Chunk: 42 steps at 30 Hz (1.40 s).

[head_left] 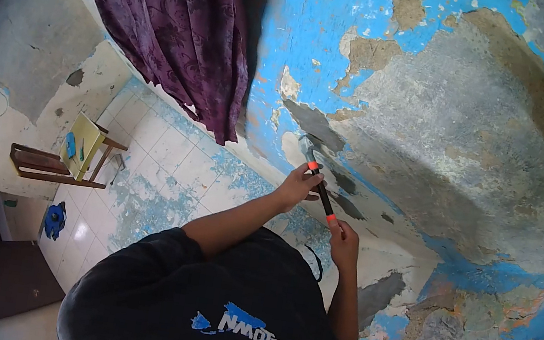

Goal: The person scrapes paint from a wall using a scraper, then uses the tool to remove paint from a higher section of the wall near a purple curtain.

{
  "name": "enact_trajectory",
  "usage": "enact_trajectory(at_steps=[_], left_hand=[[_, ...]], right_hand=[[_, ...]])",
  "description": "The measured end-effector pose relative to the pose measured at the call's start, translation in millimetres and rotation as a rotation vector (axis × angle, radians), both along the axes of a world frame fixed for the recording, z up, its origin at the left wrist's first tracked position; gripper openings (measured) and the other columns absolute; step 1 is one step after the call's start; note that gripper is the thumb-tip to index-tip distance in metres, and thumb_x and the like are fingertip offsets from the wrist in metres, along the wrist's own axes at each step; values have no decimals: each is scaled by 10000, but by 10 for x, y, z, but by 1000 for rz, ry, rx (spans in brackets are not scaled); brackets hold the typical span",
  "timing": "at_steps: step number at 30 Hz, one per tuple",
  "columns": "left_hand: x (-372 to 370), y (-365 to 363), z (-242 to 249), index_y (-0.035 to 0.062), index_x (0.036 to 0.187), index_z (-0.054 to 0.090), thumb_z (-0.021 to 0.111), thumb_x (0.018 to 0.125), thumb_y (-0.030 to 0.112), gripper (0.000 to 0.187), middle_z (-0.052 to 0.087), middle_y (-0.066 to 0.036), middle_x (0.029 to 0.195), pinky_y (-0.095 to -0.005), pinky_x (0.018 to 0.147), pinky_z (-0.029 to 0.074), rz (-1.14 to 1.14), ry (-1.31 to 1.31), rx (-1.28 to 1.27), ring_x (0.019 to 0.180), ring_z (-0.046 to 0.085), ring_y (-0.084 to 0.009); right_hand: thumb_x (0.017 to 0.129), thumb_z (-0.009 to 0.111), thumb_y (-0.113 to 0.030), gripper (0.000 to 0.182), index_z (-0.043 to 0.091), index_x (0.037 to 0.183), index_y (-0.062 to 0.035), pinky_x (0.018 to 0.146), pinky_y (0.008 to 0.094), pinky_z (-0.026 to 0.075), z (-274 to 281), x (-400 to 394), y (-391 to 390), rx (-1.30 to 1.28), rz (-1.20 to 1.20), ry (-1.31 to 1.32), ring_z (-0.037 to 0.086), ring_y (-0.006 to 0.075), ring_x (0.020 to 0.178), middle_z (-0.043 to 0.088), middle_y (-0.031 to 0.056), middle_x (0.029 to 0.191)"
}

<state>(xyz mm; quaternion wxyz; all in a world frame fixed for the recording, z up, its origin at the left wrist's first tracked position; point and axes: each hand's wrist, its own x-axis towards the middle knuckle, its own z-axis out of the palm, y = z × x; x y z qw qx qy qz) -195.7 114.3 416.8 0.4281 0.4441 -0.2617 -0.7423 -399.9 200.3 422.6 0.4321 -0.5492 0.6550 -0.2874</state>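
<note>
A long scraper (pixel 324 199) with a black and orange handle slants up to the left across the middle of the view. Its pale metal head is at the wall (pixel 380 102), over a spot where blue paint meets bare plaster. My left hand (pixel 297 186) is closed round the upper handle, just below the head. Lower down, my right hand (pixel 344 243) grips the handle's orange end. Around the scraper head the wall shows dark grey patches and peeling blue paint.
A purple curtain (pixel 173 29) hangs at upper left. Blue paint flakes lie over the tiled floor (pixel 179 156). To the left stands a wooden chair (pixel 88 155) with small items on its seat, and a blue object (pixel 55 220) lies on the floor nearby.
</note>
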Motion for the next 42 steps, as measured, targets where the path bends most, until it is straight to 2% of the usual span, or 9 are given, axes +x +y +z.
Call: enact_trajectory(at_steps=[5,12,17,20,21,25,27,36,42], left_hand=[[125,-74,51,85,1304,442,582,984,267,393,619,-72,1089,-414,867,526,-117,-6,-12,987,631,-205],[260,-114,-27,111,1299,455,595,978,289,393,595,-63,1109,-408,872,522,-137,83,13,974,610,-195],[288,-145,-84,122,1294,458,599,975,313,397,587,-55,1116,-399,871,522,-156,148,52,983,605,-195],[258,-184,-74,120,1285,461,599,976,317,392,591,-49,1115,-400,870,520,-192,149,35,985,607,-195],[243,-198,-78,121,1279,462,596,977,315,383,592,-49,1117,-405,873,518,-171,145,46,987,607,-196],[239,-246,-144,122,1249,463,581,985,299,339,595,-52,1116,-414,878,516,-59,107,79,995,611,-196],[300,-283,-157,108,1218,458,560,995,278,299,600,-61,1106,-421,881,519,-26,89,70,1011,619,-196],[219,-252,-19,68,1348,447,582,986,286,444,589,-68,1125,-364,842,546,-227,32,-44,999,626,-180],[163,-228,20,72,1289,467,570,991,280,377,605,-63,1090,-380,847,545,-210,24,-33,983,625,-178]], right_hand=[[950,625,-361,374,699,1024,-2,494,272,341,110,14,-10,20,-53,-8,432,68,526,509,-10,591],[956,635,-333,348,689,999,8,472,226,316,156,65,77,28,-87,17,415,31,527,485,-52,613],[951,646,-331,348,692,1000,11,459,232,277,244,110,70,58,-119,53,374,23,509,451,-71,593],[933,658,-363,373,707,1004,0,493,255,319,360,23,23,64,-124,30,412,51,528,495,-36,591],[934,654,-360,369,706,1002,-2,516,256,352,385,-36,-36,123,-109,55,447,65,556,535,-11,613],[932,648,-356,357,706,1014,-13,545,277,385,371,205,-177,26,-17,125,472,94,579,545,26,626],[932,645,-356,360,702,1024,-12,547,277,385,410,244,-183,46,-16,146,469,96,578,542,28,625],[951,643,-299,305,693,1020,-6,467,238,278,340,-10,-55,66,-97,85,375,36,515,455,-56,582],[928,671,-326,329,704,1026,-14,511,259,334,509,-67,-112,158,-102,67,412,71,539,511,-13,589]])
